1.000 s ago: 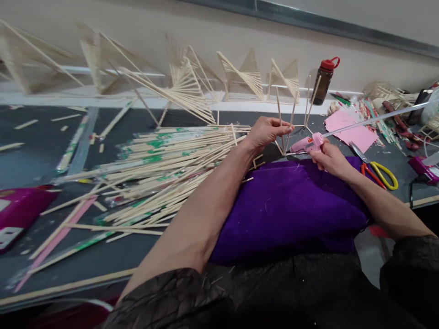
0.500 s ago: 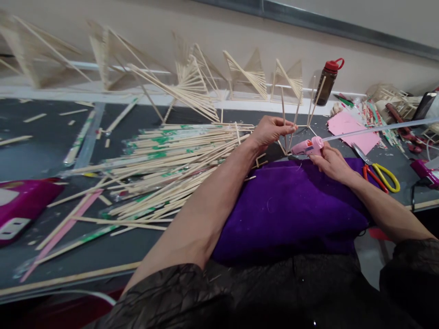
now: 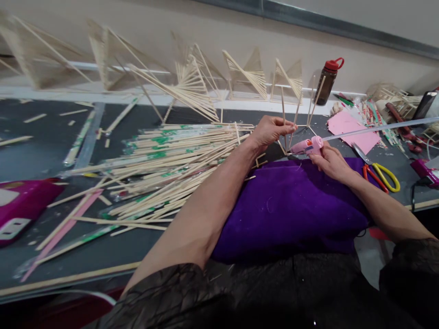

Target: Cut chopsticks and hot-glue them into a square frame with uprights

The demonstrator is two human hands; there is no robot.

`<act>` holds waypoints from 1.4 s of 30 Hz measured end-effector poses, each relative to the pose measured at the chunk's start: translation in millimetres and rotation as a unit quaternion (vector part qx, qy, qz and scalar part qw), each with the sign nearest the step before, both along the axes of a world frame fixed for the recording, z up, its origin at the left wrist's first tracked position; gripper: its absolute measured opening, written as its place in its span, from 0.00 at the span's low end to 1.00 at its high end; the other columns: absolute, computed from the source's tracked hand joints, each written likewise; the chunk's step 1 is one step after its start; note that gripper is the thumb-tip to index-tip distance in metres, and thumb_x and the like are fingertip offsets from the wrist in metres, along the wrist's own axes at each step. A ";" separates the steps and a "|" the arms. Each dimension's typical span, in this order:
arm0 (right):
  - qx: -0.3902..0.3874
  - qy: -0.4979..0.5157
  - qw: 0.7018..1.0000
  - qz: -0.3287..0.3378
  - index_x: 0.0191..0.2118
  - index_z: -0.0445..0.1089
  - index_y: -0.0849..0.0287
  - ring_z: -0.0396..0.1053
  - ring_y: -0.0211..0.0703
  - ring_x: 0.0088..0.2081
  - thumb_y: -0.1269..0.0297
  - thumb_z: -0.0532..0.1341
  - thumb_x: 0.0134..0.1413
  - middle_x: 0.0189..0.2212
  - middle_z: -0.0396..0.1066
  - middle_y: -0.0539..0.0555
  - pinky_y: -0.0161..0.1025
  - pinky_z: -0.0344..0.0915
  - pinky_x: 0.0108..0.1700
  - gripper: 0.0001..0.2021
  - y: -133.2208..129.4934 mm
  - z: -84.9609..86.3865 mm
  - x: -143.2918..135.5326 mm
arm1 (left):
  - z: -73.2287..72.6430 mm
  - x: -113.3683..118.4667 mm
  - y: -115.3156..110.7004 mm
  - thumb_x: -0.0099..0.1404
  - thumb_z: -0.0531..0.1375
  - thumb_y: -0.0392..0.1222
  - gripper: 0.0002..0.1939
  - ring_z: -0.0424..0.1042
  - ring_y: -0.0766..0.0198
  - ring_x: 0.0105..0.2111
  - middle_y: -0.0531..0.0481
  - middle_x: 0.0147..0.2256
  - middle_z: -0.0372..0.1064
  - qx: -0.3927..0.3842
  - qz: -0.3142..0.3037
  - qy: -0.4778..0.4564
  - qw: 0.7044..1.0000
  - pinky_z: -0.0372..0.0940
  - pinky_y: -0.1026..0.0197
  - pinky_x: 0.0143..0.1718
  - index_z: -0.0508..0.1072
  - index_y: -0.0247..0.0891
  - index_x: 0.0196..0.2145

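In the head view my left hand point(image 3: 269, 132) pinches a thin wooden chopstick point(image 3: 299, 108) between thumb and fingertips. The chopstick leans upright over a small stick frame, and a second upright chopstick point(image 3: 283, 103) passes beside the same fingers. My right hand point(image 3: 329, 161) is wrapped around a pink hot glue gun point(image 3: 304, 147). Its nozzle points left, at the foot of the pinched chopstick, where the sticks meet. From the gun's back a long clear glue stick point(image 3: 373, 128) sticks out to the right. Behind, more upright sticks point(image 3: 311, 107) rise from the frame's far corner.
Many loose and wrapped chopsticks point(image 3: 164, 169) cover the table left of my arm. Purple cloth point(image 3: 295, 210) lies before me. Scissors point(image 3: 380, 176), pink paper point(image 3: 356, 130) and a bottle point(image 3: 325, 84) are at right. Twisted stick models point(image 3: 247, 75) line the wall.
Almost nothing differs. The glue gun and my right hand have shifted very slightly; my left hand keeps its pinch on the chopstick.
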State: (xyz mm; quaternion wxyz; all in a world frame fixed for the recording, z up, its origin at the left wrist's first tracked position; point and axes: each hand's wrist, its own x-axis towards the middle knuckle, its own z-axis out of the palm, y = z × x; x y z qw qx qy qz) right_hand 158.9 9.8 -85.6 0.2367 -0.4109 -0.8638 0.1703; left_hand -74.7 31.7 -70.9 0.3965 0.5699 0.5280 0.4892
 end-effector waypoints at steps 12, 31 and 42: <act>-0.009 -0.011 1.000 -0.001 0.28 0.65 0.56 0.70 0.45 0.36 0.52 0.53 0.62 0.33 0.70 0.57 0.42 0.65 0.43 0.16 -0.6 2.5 -1.1 | 0.9 -0.1 -0.5 0.51 0.71 0.45 0.14 0.64 0.69 0.25 0.43 0.34 0.79 -0.005 0.001 -0.012 1.000 0.50 0.63 0.24 0.84 0.35 0.34; -0.021 0.006 1.000 -0.018 0.26 0.64 0.56 0.68 0.43 0.32 0.50 0.54 0.60 0.29 0.69 0.54 0.42 0.64 0.41 0.17 -2.8 7.4 3.1 | 3.9 0.7 -4.7 0.51 0.69 0.45 0.14 0.63 0.68 0.25 0.45 0.31 0.78 -0.008 0.004 -0.011 1.000 0.52 0.62 0.26 0.84 0.35 0.34; -0.066 0.018 0.997 -0.024 0.25 0.66 0.56 0.66 0.42 0.28 0.52 0.56 0.60 0.22 0.66 0.51 0.41 0.63 0.38 0.17 -3.6 6.7 -1.0 | 4.3 1.5 -4.8 0.52 0.69 0.45 0.13 0.64 0.67 0.26 0.44 0.31 0.77 -0.015 0.003 -0.008 1.000 0.52 0.61 0.27 0.84 0.35 0.34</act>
